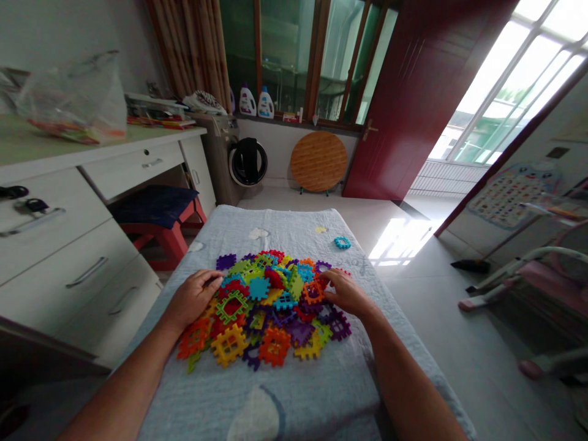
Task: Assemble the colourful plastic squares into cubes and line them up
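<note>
A heap of colourful interlocking plastic tiles [260, 288] lies on the cloth-covered table, in orange, yellow, green, blue, purple and red. My left hand [195, 297] rests against the heap's left edge, its fingers stretched and slightly bent over the nearest pieces. At the right edge, my right hand [346, 291] has its fingers apart and curved beside an orange tile [313, 293]; its fingertips seem to touch the pieces there. Neither hand lifts a tile. One blue square tile [342, 243] lies apart, toward the far right corner.
The light blue cloth [257, 392] covers the table. On the left stand a white desk [101, 275] with a plastic bag [78, 101] and a red stool [177, 229] with a dark top. A washing machine [215, 159], a round wooden board [318, 161] and a pink chair [560, 269] are further off.
</note>
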### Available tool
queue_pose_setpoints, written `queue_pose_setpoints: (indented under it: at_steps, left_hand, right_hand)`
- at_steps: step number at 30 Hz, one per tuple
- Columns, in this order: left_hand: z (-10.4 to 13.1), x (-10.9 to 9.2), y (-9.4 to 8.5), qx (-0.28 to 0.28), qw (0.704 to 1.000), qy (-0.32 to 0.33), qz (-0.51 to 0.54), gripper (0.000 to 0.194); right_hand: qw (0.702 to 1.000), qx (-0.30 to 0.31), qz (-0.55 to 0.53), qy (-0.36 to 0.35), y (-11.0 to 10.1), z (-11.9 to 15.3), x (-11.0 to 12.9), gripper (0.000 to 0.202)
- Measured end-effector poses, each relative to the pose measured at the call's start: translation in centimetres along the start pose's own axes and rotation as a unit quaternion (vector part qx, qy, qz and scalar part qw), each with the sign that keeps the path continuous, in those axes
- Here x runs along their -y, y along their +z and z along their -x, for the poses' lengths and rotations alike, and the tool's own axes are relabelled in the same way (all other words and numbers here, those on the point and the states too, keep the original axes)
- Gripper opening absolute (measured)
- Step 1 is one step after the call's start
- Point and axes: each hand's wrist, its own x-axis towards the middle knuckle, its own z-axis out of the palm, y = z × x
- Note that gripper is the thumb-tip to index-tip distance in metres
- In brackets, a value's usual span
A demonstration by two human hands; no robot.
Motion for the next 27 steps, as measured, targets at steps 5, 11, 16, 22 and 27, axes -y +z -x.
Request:
queue_pose_setpoints:
  at_steps: [5,11,16,22,27]
  left_hand:
    - [0.0,0.0,0.1,-0.004,1.000,0.003,-0.003,0.041]
    - [0.0,0.5,0.2,0.002,1.000,0.004,-0.009,0.042]
    - [-0.1,0.6,0.3,0.002,1.000,0.002,-0.007,0.043]
    - [-0.1,0.8,0.4,0.004,1.000,0.004,-0.013,0.044]
    - [-0.1,1.1,0.5,0.008,1.000,0.004,-0.015,0.043]
  right_hand:
    - [0.997,-0.042,-0.062,0.008,0.7,-0.3,0.3,0.027]
    - [0.979,-0.083,-0.182,0.038,1.6,-0.7,-0.5,0.023]
    - [0.954,-0.197,-0.196,0.113,-0.1,-0.8,-2.5,0.019]
    - [0.950,-0.293,-0.005,0.112,-1.6,0.1,-4.3,0.016]
    - [0.988,-0.096,0.067,0.097,-1.3,0.8,-4.4,0.018]
